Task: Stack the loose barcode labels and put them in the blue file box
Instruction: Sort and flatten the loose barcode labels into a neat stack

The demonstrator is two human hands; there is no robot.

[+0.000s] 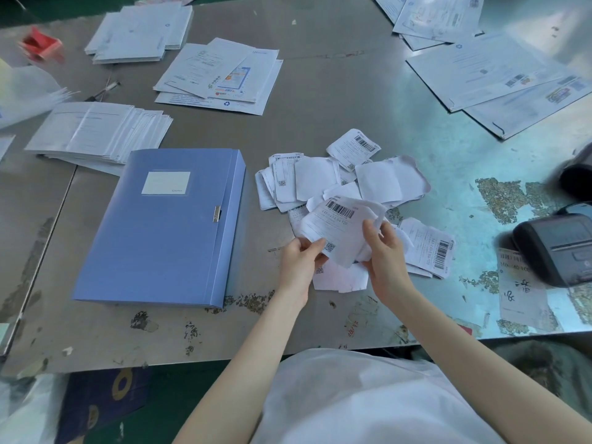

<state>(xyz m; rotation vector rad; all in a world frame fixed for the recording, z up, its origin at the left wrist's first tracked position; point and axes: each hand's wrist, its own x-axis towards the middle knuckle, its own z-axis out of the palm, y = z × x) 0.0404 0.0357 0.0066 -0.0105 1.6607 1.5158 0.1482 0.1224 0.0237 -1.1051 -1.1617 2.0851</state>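
A blue file box (pixel 160 232) lies flat and closed on the metal table, its clasp facing right. To its right sits a loose heap of white barcode labels (pixel 339 177), some face up, some blank side up. Both hands hold one crumpled barcode label (pixel 342 225) just above the near side of the heap. My left hand (pixel 299 261) pinches its lower left corner. My right hand (pixel 382 251) grips its right edge. More labels (pixel 429 248) lie under and to the right of my right hand.
Stacks of white envelopes and papers lie at the back left (pixel 102 136), back centre (pixel 221 78) and back right (pixel 499 75). A black label printer (pixel 557 245) stands at the right edge with a printed slip (pixel 519 286) before it. A pen (pixel 105 91) lies far left.
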